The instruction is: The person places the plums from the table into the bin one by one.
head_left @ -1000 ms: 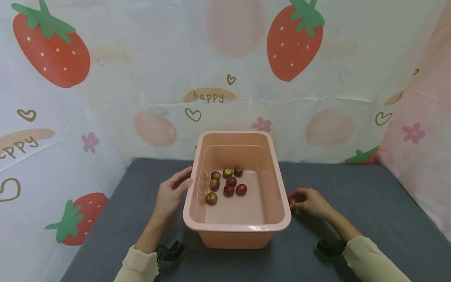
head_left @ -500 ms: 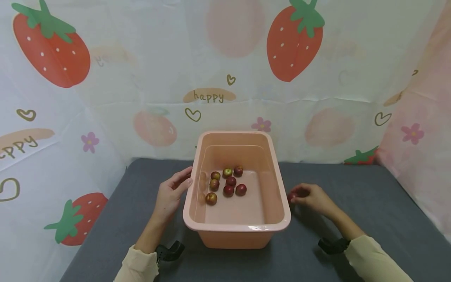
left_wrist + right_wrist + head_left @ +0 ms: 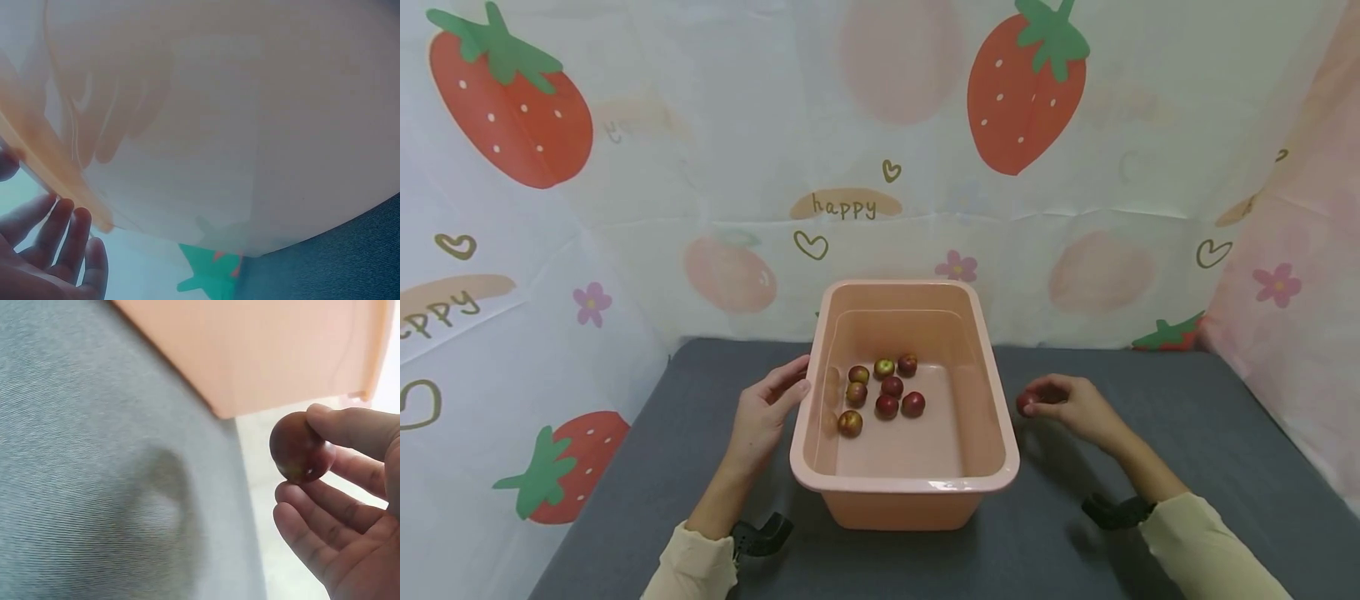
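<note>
A peach-coloured plastic basin (image 3: pixel 895 486) stands on the dark grey cloth, with several small plums (image 3: pixel 891 386) lying loose at the left of its floor. Most are dark red; one looks greenish. At the basin's left rim, my left hand (image 3: pixel 766 412) rests its relaxed fingertips and thumb against the outer edge. To the right of the basin, my right hand (image 3: pixel 1075 414) pinches one dark red plum (image 3: pixel 302 448) between thumb and fingers. That plum hangs above the cloth, apart from the basin wall, in the right wrist view.
Grey cloth (image 3: pixel 1112 379) covers the table around the basin. A hanging sheet (image 3: pixel 722 150) printed with strawberries and hearts closes off the back and sides. Both wrists wear black camera mounts (image 3: pixel 763 534).
My right hand has lifted the plum from beside the basin's right side, moving it up and slightly away to the right. My left hand and the basin stay put.
</note>
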Demonstrator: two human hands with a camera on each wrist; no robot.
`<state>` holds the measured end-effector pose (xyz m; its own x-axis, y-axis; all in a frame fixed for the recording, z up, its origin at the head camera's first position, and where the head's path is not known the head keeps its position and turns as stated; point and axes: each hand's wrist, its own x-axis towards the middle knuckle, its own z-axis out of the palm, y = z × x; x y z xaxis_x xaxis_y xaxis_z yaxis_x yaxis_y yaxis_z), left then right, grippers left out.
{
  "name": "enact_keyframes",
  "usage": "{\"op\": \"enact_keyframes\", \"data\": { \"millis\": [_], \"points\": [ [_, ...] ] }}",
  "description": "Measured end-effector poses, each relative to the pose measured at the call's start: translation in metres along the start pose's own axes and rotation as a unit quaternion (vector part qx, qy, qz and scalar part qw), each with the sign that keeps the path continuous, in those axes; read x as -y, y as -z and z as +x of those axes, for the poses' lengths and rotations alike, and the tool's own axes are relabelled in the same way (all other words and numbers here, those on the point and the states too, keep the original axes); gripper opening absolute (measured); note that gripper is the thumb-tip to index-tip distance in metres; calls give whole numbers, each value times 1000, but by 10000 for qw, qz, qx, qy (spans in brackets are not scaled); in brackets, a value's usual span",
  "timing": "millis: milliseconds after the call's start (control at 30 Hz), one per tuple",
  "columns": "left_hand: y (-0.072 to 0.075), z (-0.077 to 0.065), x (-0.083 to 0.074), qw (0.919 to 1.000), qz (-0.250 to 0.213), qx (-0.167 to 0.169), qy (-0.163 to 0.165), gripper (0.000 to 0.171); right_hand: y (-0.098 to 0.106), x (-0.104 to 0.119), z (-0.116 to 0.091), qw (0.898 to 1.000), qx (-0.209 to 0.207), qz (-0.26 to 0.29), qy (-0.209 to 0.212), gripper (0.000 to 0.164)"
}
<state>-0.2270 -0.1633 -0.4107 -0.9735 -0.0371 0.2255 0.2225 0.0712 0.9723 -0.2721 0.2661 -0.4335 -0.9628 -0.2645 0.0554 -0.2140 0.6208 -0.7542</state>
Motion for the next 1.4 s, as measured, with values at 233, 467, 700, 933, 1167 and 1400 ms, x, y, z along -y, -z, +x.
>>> {"op": "enact_keyframes", "data": {
  "millis": [233,467,700,933,1167,1400],
  "points": [
    [0,1,0,9999,99,2,-40,41,15,11,1,9998,-123,143,-89,44],
    [1,0,-3,9994,338,5,-27,41,28,26,4,9987,-133,465,-148,47],
    [1,1,-7,9982,595,60,107,41,36,37,9,9985,-148,496,-180,49],
    [0,1,-12,9966,783,118,210,41,43,49,14,9983,-158,555,-123,50],
    [2,0,-13,9962,837,128,189,41,55,67,20,9991,-234,318,136,44],
    [3,1,-12,9955,925,79,172,41,66,86,31,9983,-236,264,452,40]
  ]
}}
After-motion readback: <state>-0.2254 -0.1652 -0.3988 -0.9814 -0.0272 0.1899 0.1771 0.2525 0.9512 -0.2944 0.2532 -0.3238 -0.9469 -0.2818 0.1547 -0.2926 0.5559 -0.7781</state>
